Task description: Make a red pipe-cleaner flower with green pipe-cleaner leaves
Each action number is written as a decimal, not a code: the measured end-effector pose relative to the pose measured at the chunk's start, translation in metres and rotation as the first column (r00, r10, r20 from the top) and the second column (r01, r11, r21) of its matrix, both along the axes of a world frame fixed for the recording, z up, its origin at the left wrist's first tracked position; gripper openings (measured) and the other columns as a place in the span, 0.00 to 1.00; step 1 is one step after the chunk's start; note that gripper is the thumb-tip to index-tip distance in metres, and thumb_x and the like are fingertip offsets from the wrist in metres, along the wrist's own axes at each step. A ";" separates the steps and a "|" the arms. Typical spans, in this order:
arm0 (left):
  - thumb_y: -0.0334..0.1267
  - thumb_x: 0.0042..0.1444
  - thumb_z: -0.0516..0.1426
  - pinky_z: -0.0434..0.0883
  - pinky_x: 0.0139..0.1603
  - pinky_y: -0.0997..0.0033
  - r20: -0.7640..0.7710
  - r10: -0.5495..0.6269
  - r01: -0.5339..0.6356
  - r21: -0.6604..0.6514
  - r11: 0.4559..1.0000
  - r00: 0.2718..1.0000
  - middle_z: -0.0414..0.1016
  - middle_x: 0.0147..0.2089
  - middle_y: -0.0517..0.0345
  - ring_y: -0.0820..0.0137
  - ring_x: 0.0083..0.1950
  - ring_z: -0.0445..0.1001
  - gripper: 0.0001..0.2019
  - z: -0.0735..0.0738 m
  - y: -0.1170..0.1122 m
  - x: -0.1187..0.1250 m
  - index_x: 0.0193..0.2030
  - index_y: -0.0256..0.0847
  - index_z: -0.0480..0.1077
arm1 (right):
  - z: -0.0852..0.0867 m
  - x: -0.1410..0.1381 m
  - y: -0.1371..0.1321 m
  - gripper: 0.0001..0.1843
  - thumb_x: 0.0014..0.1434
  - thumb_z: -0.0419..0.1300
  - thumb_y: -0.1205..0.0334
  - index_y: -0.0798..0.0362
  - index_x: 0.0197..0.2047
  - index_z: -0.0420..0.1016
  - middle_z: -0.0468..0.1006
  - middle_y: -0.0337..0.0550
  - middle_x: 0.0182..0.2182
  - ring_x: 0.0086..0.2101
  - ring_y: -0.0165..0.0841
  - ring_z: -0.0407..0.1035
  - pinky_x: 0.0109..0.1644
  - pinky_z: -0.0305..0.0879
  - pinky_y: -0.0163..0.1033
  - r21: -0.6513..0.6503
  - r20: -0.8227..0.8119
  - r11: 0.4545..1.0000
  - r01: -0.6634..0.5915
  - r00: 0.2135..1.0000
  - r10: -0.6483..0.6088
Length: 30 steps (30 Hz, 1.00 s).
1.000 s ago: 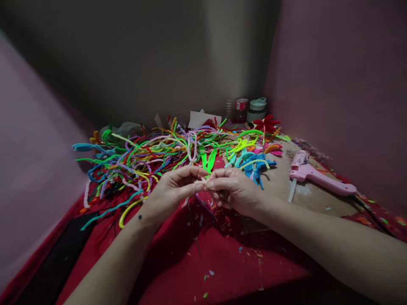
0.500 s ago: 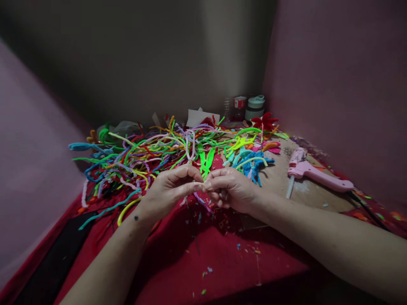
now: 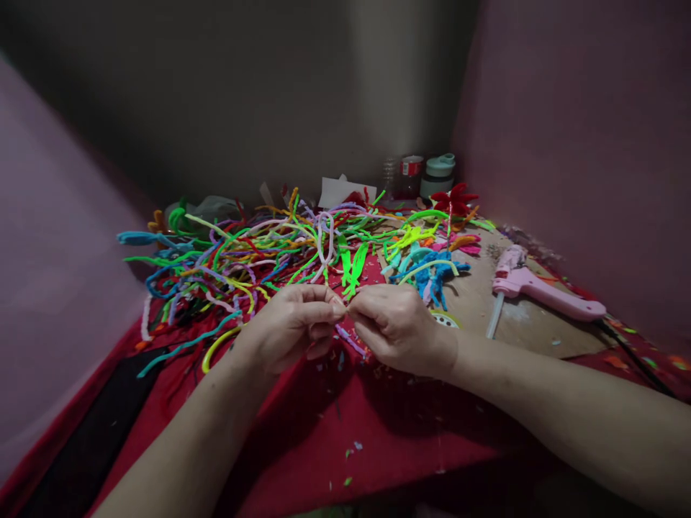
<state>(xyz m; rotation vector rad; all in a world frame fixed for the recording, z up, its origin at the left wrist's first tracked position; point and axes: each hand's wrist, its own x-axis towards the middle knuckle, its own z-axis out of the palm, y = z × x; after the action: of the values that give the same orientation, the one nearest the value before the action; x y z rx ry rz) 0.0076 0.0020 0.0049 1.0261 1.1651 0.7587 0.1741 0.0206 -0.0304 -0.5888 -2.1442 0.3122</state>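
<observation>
In the middle of the view my left hand (image 3: 296, 320) is closed, its thumb and forefinger pinched together at the tips. My right hand (image 3: 402, 327) is closed too, knuckles up, with its fingertips almost touching the left ones. Whatever they pinch is too small or hidden to make out. Just beyond the fingers lie bright green folded pipe cleaners (image 3: 356, 267). A pale pink pipe cleaner loop (image 3: 325, 241) rises behind my left hand; whether it is held, I cannot tell. Below the fingertips shows a purple pipe cleaner (image 3: 350, 339).
A heap of coloured pipe cleaners (image 3: 237, 252) covers the back left. At right, a pink glue gun (image 3: 540, 288) lies on cardboard (image 3: 545, 338) near blue fuzzy pieces (image 3: 432, 270). Bottles (image 3: 440, 173) stand at the back. Scraps dot the red cloth (image 3: 399, 446).
My right hand has turned so its knuckles face up, its fingers curled in more. Part of a round spool now shows behind its wrist. The view has shifted slightly.
</observation>
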 end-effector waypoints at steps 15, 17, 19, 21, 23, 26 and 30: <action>0.36 0.50 0.56 0.58 0.18 0.79 -0.440 0.160 0.038 0.407 0.913 0.884 0.62 0.21 0.65 0.79 0.18 0.59 0.05 0.008 -0.004 0.001 0.30 0.37 0.66 | 0.001 -0.002 0.005 0.10 0.51 0.52 0.72 0.58 0.21 0.68 0.65 0.36 0.17 0.20 0.23 0.57 0.27 0.52 0.31 -0.346 0.000 0.935 0.080 0.996 -0.086; 0.35 0.51 0.57 0.62 0.23 0.78 -0.466 0.233 0.107 0.595 0.797 0.854 0.67 0.29 0.61 0.78 0.23 0.63 0.07 0.010 -0.003 -0.003 0.37 0.38 0.68 | 0.003 -0.001 0.009 0.11 0.52 0.52 0.70 0.57 0.19 0.66 0.61 0.33 0.14 0.19 0.22 0.54 0.25 0.50 0.30 -0.488 -0.060 0.872 0.038 0.995 -0.077; 0.33 0.52 0.57 0.65 0.31 0.76 -0.535 0.285 0.270 0.734 0.623 0.796 0.69 0.40 0.56 0.75 0.32 0.68 0.10 0.010 -0.003 -0.005 0.42 0.40 0.69 | 0.004 -0.001 0.012 0.12 0.52 0.52 0.68 0.57 0.18 0.65 0.58 0.32 0.13 0.17 0.21 0.51 0.23 0.48 0.30 -0.599 -0.115 0.801 -0.018 0.991 -0.064; 0.33 0.54 0.55 0.66 0.40 0.73 -0.634 0.307 0.468 0.750 0.467 0.710 0.68 0.47 0.53 0.72 0.42 0.68 0.09 0.006 -0.002 -0.005 0.43 0.41 0.70 | 0.003 -0.002 0.014 0.11 0.51 0.52 0.68 0.57 0.18 0.64 0.58 0.31 0.12 0.16 0.21 0.50 0.22 0.47 0.30 -0.679 -0.153 0.730 -0.072 0.987 -0.045; 0.33 0.57 0.52 0.65 0.43 0.71 -0.712 0.335 0.612 0.702 0.366 0.617 0.70 0.45 0.52 0.70 0.44 0.68 0.08 0.000 0.000 -0.005 0.42 0.40 0.70 | 0.003 -0.002 0.015 0.11 0.51 0.53 0.68 0.57 0.18 0.64 0.57 0.31 0.12 0.16 0.21 0.50 0.21 0.45 0.30 -0.720 -0.156 0.687 -0.098 0.987 -0.022; 0.35 0.59 0.50 0.64 0.37 0.71 -0.768 0.403 0.710 0.628 0.318 0.498 0.70 0.34 0.54 0.70 0.37 0.66 0.08 -0.010 0.001 -0.006 0.34 0.38 0.69 | 0.003 -0.002 0.015 0.10 0.50 0.54 0.68 0.57 0.19 0.65 0.58 0.32 0.13 0.17 0.21 0.51 0.22 0.46 0.30 -0.681 -0.096 0.730 -0.065 0.995 -0.001; 0.31 0.57 0.49 0.59 0.31 0.73 -0.794 0.421 0.713 0.592 0.375 0.438 0.66 0.27 0.58 0.72 0.30 0.63 0.08 -0.011 -0.003 -0.004 0.29 0.37 0.67 | 0.003 0.000 0.010 0.08 0.49 0.53 0.73 0.59 0.22 0.70 0.63 0.35 0.17 0.21 0.23 0.55 0.27 0.50 0.32 -0.385 0.070 0.922 0.047 0.997 -0.022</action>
<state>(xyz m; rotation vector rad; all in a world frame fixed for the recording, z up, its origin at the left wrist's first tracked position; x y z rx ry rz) 0.0034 -0.0008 -0.0064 2.8604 1.4154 0.6178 0.1738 0.0304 -0.0278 -0.8694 -2.1435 0.7169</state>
